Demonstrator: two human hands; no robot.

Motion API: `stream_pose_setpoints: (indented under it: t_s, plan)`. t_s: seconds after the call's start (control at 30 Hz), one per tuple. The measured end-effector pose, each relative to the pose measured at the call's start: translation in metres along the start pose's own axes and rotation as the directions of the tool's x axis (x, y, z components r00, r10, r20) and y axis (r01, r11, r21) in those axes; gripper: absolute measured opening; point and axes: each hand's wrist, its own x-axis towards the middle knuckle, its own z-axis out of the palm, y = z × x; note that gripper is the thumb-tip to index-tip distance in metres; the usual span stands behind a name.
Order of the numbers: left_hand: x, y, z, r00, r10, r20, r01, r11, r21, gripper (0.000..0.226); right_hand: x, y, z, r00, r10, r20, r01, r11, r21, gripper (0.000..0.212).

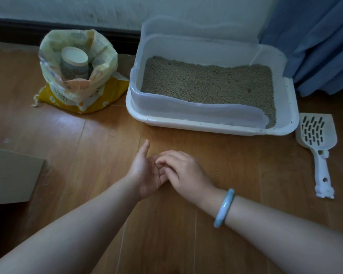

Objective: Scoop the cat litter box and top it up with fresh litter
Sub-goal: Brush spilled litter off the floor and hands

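A white litter box (188,123) with a translucent rim stands on the wooden floor, filled with grey-brown litter (208,82). An opened yellow litter bag (77,97) stands to its left, with a paper cup (74,63) upside down inside. The white slotted scoop (317,143) lies on the floor right of the box. My left hand (145,173) is held palm up in front of the box, with a few dark litter grains in the palm. My right hand (183,171) rests its pinched fingertips on that palm.
A blue curtain (321,42) hangs at the back right, touching the box's corner. A flat piece of cardboard (10,177) lies at the left edge. A few stray grains dot the floor (214,174) right of my hands. A white wall with a dark baseboard runs behind.
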Motion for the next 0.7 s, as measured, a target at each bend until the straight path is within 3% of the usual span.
stream_pose_setpoints:
  t_s: [0.1,0.17,0.23,0.33,0.7]
  plan:
    - [0.001,0.0,-0.001,1.0,-0.002,0.01,0.002,1.0,0.004,0.076,0.001,0.008,-0.007,0.999,0.045,0.001,-0.045,0.997,0.064,0.023]
    - [0.003,0.0,-0.003,1.0,0.0,0.0,0.0,1.0,-0.004,0.076,0.0,0.025,-0.016,0.987,0.138,-0.08,-0.133,0.989,0.062,0.019]
    - [0.004,0.001,-0.004,1.0,-0.003,-0.012,0.003,1.0,-0.011,0.075,0.0,0.052,-0.028,0.955,0.241,-0.171,-0.255,0.965,-0.06,0.016]
    - [0.003,0.003,-0.006,1.0,-0.008,-0.021,0.008,1.0,-0.019,0.075,-0.001,0.084,-0.044,0.916,0.36,-0.177,-0.396,0.882,-0.256,0.014]
    - [0.006,0.0,-0.005,0.999,-0.027,-0.022,0.027,0.999,-0.024,0.076,0.006,0.087,-0.033,0.981,0.192,-0.023,-0.185,0.896,-0.403,0.008]
